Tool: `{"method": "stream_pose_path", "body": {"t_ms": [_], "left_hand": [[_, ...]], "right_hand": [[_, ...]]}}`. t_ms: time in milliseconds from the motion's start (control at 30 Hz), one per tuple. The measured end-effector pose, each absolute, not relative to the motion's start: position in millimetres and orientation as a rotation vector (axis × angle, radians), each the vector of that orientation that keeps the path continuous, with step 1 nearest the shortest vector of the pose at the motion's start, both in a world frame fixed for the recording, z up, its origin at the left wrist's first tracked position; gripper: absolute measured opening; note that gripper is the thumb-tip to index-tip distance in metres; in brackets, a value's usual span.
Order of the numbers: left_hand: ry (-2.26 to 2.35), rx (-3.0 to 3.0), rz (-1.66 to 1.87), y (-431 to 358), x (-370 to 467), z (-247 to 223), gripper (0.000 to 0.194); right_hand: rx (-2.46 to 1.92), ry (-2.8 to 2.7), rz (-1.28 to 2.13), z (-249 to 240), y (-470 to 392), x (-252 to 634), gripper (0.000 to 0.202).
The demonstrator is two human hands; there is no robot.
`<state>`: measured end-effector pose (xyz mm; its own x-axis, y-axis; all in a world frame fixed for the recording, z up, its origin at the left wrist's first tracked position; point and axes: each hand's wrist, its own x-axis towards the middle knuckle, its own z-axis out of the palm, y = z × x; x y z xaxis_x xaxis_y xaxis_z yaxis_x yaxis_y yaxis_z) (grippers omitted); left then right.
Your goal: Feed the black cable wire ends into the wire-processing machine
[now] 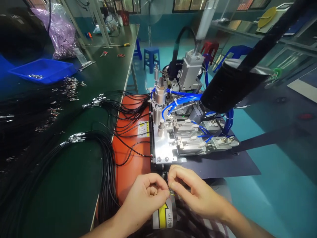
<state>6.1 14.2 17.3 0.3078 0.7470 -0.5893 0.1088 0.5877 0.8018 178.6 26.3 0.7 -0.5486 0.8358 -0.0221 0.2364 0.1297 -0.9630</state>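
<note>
My left hand (148, 195) is closed, thumb and index finger pinched together on thin wires. A yellow-green wire (172, 194) pokes out past its fingertips. Close beside it, my right hand (192, 190) is also closed, its fingertips pinched at the same thin wires; most of what lies between the fingers is hidden. Both hands are just in front of the metal machine (163, 148), above a white label with a yellow arrow (162, 216).
Black cables (107, 168) with metal ends hang over the edge of the green table (74, 178). More cables run across the orange surface (131, 165) to the machine. A black tube (230, 82) overhangs the right side. A blue tray (44, 71) stands back left.
</note>
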Motion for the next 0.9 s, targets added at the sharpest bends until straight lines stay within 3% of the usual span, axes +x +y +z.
{"method": "stream_pose_path", "body": {"t_ms": [433,900], "left_hand": [[1.162,0.696,0.682,16,6,15,0.025],[1.223,0.756,0.583,15,8,18,0.028]], "right_hand": [[-1.377,-1.339,1.364,-16,-8,161,0.006],[-1.351,-1.423,1.269,-16,-11,154,0.017]]}}
